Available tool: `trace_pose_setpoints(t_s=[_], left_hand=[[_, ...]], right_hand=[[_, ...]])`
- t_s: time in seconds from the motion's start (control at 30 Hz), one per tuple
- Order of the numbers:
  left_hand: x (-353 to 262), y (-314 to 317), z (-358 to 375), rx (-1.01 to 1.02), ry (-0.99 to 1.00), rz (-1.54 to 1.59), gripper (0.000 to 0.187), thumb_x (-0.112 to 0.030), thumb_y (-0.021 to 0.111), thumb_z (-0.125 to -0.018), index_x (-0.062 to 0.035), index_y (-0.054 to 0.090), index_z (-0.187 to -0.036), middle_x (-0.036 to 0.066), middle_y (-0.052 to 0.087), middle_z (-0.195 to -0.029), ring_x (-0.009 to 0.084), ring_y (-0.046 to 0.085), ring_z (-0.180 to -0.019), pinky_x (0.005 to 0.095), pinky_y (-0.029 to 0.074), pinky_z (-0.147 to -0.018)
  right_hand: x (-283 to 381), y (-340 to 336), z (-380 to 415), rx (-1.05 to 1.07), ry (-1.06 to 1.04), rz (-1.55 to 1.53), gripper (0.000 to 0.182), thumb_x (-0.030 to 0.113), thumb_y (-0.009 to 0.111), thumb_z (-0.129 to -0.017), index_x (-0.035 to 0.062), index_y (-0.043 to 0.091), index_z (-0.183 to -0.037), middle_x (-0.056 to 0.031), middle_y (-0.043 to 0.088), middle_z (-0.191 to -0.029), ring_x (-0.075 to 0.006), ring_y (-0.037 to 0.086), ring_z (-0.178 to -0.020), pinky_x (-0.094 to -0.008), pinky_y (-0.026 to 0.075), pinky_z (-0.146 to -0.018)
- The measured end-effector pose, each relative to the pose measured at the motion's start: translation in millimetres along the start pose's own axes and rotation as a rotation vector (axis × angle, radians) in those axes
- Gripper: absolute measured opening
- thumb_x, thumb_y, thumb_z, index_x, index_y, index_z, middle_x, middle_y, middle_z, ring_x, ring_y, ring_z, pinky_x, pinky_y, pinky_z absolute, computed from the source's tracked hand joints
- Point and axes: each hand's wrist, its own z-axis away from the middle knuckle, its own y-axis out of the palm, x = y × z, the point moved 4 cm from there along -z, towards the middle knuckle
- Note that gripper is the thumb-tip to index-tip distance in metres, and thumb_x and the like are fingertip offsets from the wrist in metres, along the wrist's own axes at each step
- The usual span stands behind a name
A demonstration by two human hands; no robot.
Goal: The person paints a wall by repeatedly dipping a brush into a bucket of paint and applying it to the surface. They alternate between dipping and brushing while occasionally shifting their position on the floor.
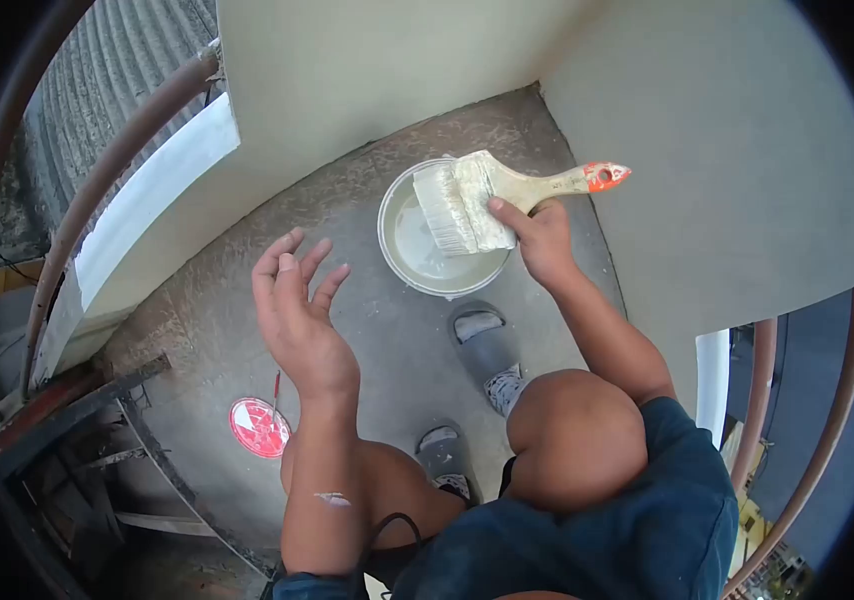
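My right hand (543, 240) grips a wide paintbrush (472, 200) by its wooden handle, whose tip is orange. The white-coated bristles hang over a white bucket (397, 262) that holds a little pale paint and stands on the concrete floor. My left hand (297, 310) is raised to the left of the bucket, fingers spread, holding nothing. I am squatting, with both knees below the hands.
A red round lid (259, 428) lies on the floor near my left knee. Grey sandals (484, 340) are on my feet just below the bucket. Cream walls (727, 180) meet in a corner behind the bucket. Curved metal railings (97, 190) run at left and right.
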Motion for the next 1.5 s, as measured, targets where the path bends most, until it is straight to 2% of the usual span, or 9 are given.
trace_pose_setpoints(t_s=[0.1,0.2,0.27,0.4,0.47,0.77,1.0,1.1,1.5], left_hand=[[27,5,-32,0.065,0.232,0.040,0.031,-0.026,0.045,-0.097,-0.0030,0.046,-0.118,0.012,0.048,-0.125,0.0253,0.054,-0.109,0.0368,0.047,-0.086],[63,-17,-53,-0.098,0.127,-0.020,0.028,-0.023,0.045,-0.097,-0.0024,0.048,-0.116,0.011,0.050,-0.120,0.0206,0.055,-0.106,0.0337,0.047,-0.082],[54,-37,-65,-0.138,0.158,-0.190,0.026,-0.018,0.048,-0.096,0.0005,0.048,-0.115,0.012,0.054,-0.111,0.0175,0.057,-0.100,0.0302,0.048,-0.078],[51,-35,-82,-0.163,0.131,-0.019,0.028,-0.021,0.052,-0.094,0.0027,0.052,-0.108,0.011,0.056,-0.107,0.0184,0.058,-0.096,0.0307,0.050,-0.075],[51,-33,-86,-0.125,0.120,-0.053,0.032,-0.023,0.051,-0.094,0.0032,0.052,-0.111,0.012,0.055,-0.110,0.0203,0.058,-0.099,0.0320,0.050,-0.077],[56,-42,-94,-0.044,0.129,-0.120,0.033,-0.025,0.050,-0.094,0.0028,0.053,-0.112,0.012,0.055,-0.112,0.0205,0.058,-0.100,0.0313,0.049,-0.079],[71,-25,-96,-0.025,0.141,-0.179,0.029,-0.024,0.054,-0.093,0.0022,0.056,-0.105,0.012,0.060,-0.101,0.0179,0.060,-0.093,0.0301,0.049,-0.075],[71,-21,-92,-0.004,0.107,-0.201,0.027,-0.023,0.053,-0.093,0.0008,0.056,-0.106,0.011,0.060,-0.101,0.0171,0.060,-0.093,0.0305,0.049,-0.075],[79,-6,-87,-0.018,0.152,-0.182,0.024,-0.022,0.053,-0.093,-0.0008,0.057,-0.105,0.008,0.058,-0.104,0.0156,0.059,-0.091,0.0295,0.049,-0.071]], right_hand=[[0,1,-18,-0.001,-0.159,0.009,0.035,0.017,0.069,-0.084,-0.0050,0.061,-0.109,-0.0151,0.067,-0.099,-0.0168,0.064,-0.088,-0.0269,0.049,-0.078],[-10,-3,-4,0.100,-0.125,0.478,0.030,0.015,0.069,-0.082,-0.0061,0.063,-0.103,-0.0155,0.068,-0.093,-0.0161,0.064,-0.084,-0.0274,0.049,-0.073],[-13,8,-4,-0.072,-0.382,0.424,0.025,0.015,0.070,-0.082,-0.0068,0.066,-0.094,-0.0148,0.068,-0.085,-0.0159,0.064,-0.078,-0.0284,0.049,-0.069],[-13,11,-1,0.021,-0.076,0.352,0.040,0.016,0.070,-0.084,-0.0097,0.058,-0.112,-0.0150,0.065,-0.102,-0.0158,0.061,-0.091,-0.0287,0.049,-0.079],[-11,15,12,-0.024,-0.347,0.385,0.041,0.019,0.070,-0.085,-0.0086,0.057,-0.114,-0.0144,0.065,-0.102,-0.0154,0.061,-0.092,-0.0289,0.049,-0.081],[-23,18,7,-0.012,-0.270,0.608,0.037,0.018,0.069,-0.085,-0.0077,0.060,-0.110,-0.0125,0.066,-0.097,-0.0156,0.062,-0.087,-0.0280,0.049,-0.081],[-23,-3,-3,-0.031,0.081,-0.065,0.038,0.005,0.060,-0.087,-0.0129,0.049,-0.118,-0.0169,0.060,-0.114,-0.0190,0.061,-0.101,-0.0300,0.048,-0.088],[-12,-3,7,-0.034,0.008,0.093,0.033,0.014,0.067,-0.086,-0.0101,0.060,-0.107,-0.0129,0.066,-0.101,-0.0145,0.062,-0.090,-0.0272,0.049,-0.079],[12,-8,2,0.045,-0.105,0.371,0.032,0.018,0.069,-0.084,-0.0090,0.063,-0.101,-0.0124,0.068,-0.093,-0.0136,0.063,-0.085,-0.0288,0.049,-0.075]])
